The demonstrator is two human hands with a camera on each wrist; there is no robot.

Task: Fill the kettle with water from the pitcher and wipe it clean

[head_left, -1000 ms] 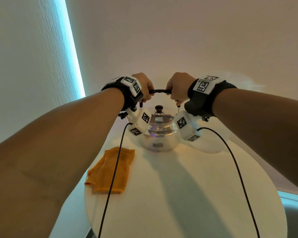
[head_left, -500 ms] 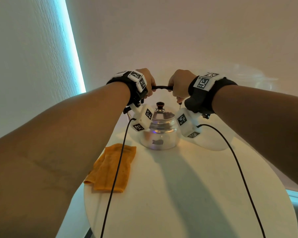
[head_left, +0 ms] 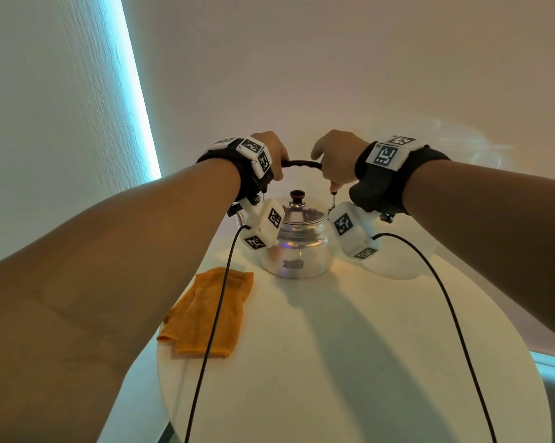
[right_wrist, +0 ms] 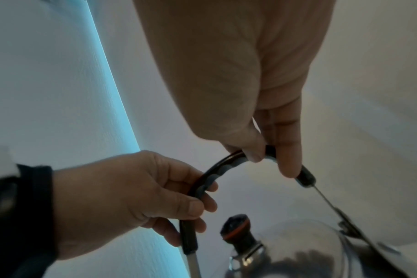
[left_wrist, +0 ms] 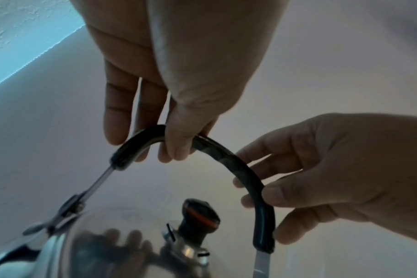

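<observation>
Two hands on one handle (head_left: 301,163): left hand (head_left: 271,148) pinching the black arched grip near its top between thumb and fingers, right hand (head_left: 338,158) curled round the other end of the same arch. No free hand, then, and nothing else held.

Early in the task, by the look of it. Lid (head_left: 301,214) shut on the kettle (head_left: 296,247), dark knob (head_left: 297,197) with an orange ring upright on top. No pitcher clearly in view; only a faint glassy shape behind the right wrist, too vague to name. No water seen anywhere. Orange cloth (head_left: 205,314) lying folded and untouched on the round white table (head_left: 349,362), just left of the kettle and nearer the camera. So filling and wiping both apparently left to do; perhaps only placing or steadying the kettle under way now.

Kettle itself: polished metal, squat and domed, mirror-bright, throwing back the fingers and a dark smudge low on its front. Standing toward the far side of the table, between the two wrists. Thin metal rods (left_wrist: 100,178) joining handle to body.
</observation>
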